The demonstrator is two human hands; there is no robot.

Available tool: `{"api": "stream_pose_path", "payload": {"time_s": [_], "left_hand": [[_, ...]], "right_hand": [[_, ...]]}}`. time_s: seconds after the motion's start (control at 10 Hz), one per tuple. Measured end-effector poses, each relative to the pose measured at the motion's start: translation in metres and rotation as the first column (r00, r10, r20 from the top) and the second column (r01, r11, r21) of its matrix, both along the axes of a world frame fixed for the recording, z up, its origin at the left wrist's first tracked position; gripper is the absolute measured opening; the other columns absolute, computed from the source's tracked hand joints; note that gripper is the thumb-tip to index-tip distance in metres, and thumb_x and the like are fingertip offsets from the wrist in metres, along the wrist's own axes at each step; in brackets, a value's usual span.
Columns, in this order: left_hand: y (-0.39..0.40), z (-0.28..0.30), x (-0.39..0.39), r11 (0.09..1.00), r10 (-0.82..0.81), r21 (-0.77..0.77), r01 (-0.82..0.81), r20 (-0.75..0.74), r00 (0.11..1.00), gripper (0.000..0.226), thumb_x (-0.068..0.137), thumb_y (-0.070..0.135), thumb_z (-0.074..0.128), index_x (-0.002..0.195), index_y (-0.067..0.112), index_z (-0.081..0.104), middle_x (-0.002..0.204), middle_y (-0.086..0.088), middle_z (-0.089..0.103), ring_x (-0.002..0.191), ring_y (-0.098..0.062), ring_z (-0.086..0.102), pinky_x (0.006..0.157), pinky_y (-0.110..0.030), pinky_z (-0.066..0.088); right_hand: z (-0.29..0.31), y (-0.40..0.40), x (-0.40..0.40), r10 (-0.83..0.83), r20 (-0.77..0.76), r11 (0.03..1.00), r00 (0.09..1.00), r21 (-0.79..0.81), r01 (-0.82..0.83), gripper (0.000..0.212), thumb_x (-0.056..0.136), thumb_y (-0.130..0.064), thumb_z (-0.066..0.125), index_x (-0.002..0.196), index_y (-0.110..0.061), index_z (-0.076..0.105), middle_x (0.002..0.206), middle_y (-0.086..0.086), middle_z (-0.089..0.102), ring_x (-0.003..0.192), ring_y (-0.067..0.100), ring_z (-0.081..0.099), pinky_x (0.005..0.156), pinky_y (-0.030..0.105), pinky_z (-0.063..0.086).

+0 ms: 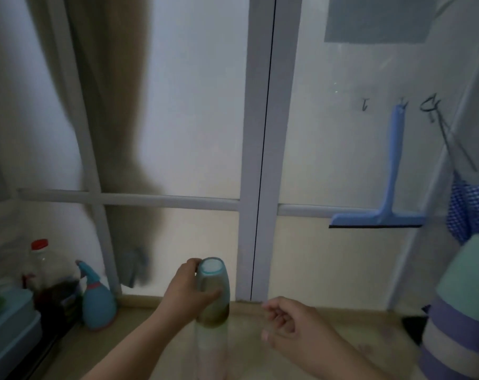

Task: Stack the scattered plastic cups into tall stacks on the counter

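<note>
Cup stack (212,305): standing upright on the counter (356,325), long axis vertical, bases pointing up.
Left hand (189,293): you're gripping its upper cups.
Right hand (293,330): you're hovering beside it, fingers loosely curled, holding nothing.

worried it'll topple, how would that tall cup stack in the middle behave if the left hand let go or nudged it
The cup stack is tall and narrow, so it would probably tip easily if nudged near the top, where the left hand grips it. Being plastic cups, it is likely light and would slide on the counter. If knocked over, the round cups might roll.
</note>
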State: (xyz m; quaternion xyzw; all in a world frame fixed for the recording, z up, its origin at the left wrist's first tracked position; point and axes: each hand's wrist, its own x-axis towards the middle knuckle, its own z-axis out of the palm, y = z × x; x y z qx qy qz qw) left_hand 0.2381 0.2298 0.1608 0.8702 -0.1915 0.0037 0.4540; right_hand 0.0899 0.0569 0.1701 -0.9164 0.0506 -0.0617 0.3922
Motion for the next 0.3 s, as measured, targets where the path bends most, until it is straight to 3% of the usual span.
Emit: {"api": "stream_pose_path", "payload": {"time_s": [0.1, 0.2, 0.3], "left_hand": [[0.004, 0.0, 0.006, 0.996, -0.059, 0.07, 0.059, 0.003, 0.998, 0.06, 0.071, 0.024, 0.077, 0.121, 0.018, 0.044, 0.117, -0.004, 0.056, 0.097, -0.017, 0.056, 0.066, -0.021, 0.05], [0.012, 0.004, 0.004, 0.989, -0.089, 0.119, 0.086, 0.02, 0.996, 0.06, 0.075, 0.033, 0.073, 0.124, 0.021, 0.042, 0.124, -0.003, 0.053, 0.095, -0.014, 0.056, 0.064, -0.02, 0.051], [0.018, 0.02, 0.001, 0.984, -0.074, 0.172, 0.041, 0.188, 0.979, 0.058, 0.079, 0.038, 0.067, 0.128, 0.022, 0.04, 0.131, -0.001, 0.049, 0.102, -0.012, 0.053, 0.084, -0.025, 0.047]], "right_hand": [[0.003, 0.006, -0.002, 0.031, 0.016, 1.0, 0.999, 0.0, -0.031, 0.033, 0.08, -0.017, 0.067, 0.102, -0.035, 0.05, 0.094, -0.01, 0.054, 0.075, 0.001, 0.051, 0.072, 0.006, 0.041], [0.011, 0.007, -0.006, 0.029, 0.022, 0.999, 0.999, -0.024, -0.029, 0.034, 0.077, -0.021, 0.07, 0.091, -0.045, 0.051, 0.093, -0.012, 0.059, 0.077, 0.001, 0.053, 0.074, 0.006, 0.041], [0.043, 0.001, -0.018, -0.079, 0.24, 0.992, 0.968, 0.11, 0.054, 0.029, 0.074, -0.022, 0.075, 0.087, -0.045, 0.063, 0.089, -0.009, 0.068, 0.079, 0.003, 0.061, 0.081, 0.02, 0.053]]}}
